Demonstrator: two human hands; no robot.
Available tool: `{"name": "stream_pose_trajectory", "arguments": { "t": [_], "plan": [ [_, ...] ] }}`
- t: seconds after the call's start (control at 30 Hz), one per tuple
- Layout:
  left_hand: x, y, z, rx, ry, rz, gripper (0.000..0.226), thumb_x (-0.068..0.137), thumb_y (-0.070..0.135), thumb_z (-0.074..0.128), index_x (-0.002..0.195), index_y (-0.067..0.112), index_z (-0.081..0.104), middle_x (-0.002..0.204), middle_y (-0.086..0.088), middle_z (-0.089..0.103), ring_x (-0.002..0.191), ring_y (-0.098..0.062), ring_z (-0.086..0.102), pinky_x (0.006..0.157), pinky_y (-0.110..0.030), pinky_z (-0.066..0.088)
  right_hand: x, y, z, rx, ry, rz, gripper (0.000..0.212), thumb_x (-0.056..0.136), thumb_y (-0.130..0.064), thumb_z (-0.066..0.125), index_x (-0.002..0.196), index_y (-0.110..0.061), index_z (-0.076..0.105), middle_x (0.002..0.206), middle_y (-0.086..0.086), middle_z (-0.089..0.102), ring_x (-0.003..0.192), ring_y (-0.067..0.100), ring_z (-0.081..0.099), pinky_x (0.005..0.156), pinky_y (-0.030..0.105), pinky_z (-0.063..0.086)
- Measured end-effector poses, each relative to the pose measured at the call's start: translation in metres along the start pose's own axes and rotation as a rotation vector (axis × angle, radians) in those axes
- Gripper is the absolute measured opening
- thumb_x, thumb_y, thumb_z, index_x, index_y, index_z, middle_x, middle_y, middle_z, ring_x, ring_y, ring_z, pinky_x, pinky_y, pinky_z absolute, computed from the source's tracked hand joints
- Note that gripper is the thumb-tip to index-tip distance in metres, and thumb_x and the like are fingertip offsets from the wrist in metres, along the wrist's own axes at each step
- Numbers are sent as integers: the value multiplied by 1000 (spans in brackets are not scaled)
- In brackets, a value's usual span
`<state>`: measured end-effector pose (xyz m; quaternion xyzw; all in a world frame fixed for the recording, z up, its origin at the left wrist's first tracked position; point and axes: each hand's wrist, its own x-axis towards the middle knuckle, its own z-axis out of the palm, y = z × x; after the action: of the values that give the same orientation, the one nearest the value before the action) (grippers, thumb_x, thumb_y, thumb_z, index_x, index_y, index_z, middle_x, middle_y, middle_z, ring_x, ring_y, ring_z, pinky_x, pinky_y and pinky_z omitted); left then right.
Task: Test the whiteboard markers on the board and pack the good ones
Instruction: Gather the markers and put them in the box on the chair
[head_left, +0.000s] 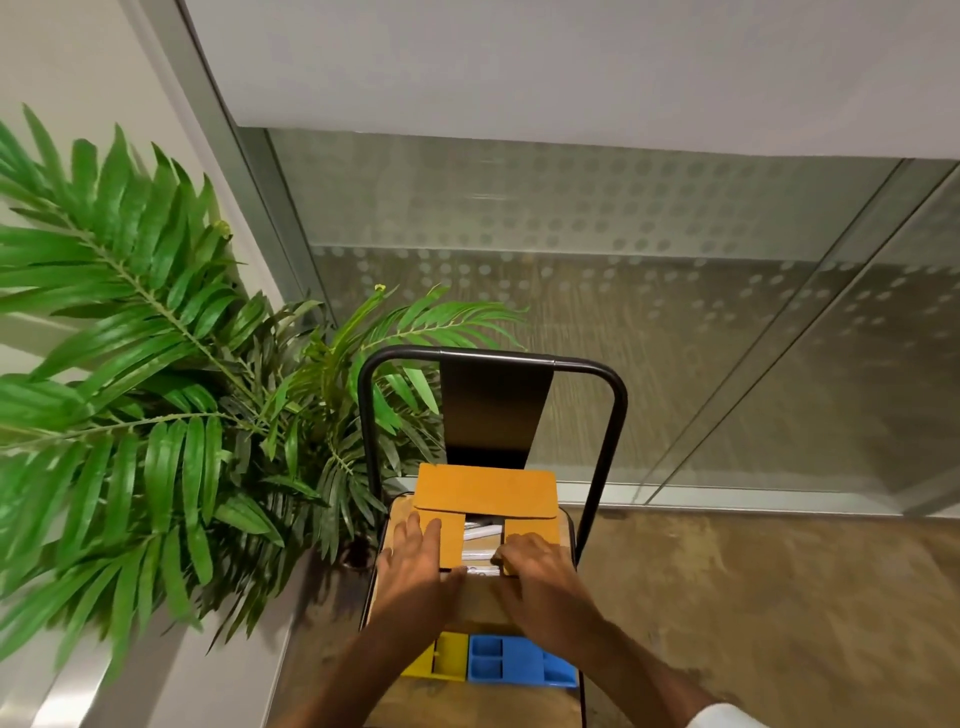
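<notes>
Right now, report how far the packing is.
Done: markers lie in the box. In hand: left hand presses the left flap down, right hand is on the right flap. Left: the back flap is open, markers showing.

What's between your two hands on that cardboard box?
In the head view, the left hand and right hand flank an uncovered gap between the side flaps of the brown cardboard box; white markers show inside.

Left hand (420, 564) flat, right hand (536, 569) curled, side by side
</notes>
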<state>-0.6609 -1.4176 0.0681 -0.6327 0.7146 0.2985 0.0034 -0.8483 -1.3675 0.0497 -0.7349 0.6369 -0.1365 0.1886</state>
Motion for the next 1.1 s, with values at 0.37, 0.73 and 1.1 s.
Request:
{"name": "stream_pose_trajectory", "arguments": {
  "t": [0.37, 0.73, 1.1],
  "plan": [
    [16, 16, 23, 125, 124, -28, 90, 98, 60, 50, 162, 18, 5, 171, -12, -2, 158, -30, -1, 123, -46, 20, 32, -7, 6, -229, 127, 121, 70, 81, -26, 76, 143, -12, 48, 159, 19, 31, 148, 38, 24, 115, 54, 23],
    [15, 21, 9, -189, 237, 8, 65, 101, 21, 49, 160, 16, 22, 170, -10, 16, 157, -25, 12, 124, -45, 20, 64, 2, 8, -278, 7, 205, 93, 76, -31, 79, 153, -11, 31, 164, 22, -1, 151, 41, 2, 119, 58, 13],
    [38, -24, -17, 271, 395, 416, 73, 80, 1, 77, 147, 8, 49, 163, -18, 33, 156, -30, 12, 127, -49, 9, 69, 3, 17, -327, -3, 264, 86, 76, -27, 82, 149, -11, 39, 161, 26, 18, 148, 45, 20, 113, 63, 29]
  ]
}}
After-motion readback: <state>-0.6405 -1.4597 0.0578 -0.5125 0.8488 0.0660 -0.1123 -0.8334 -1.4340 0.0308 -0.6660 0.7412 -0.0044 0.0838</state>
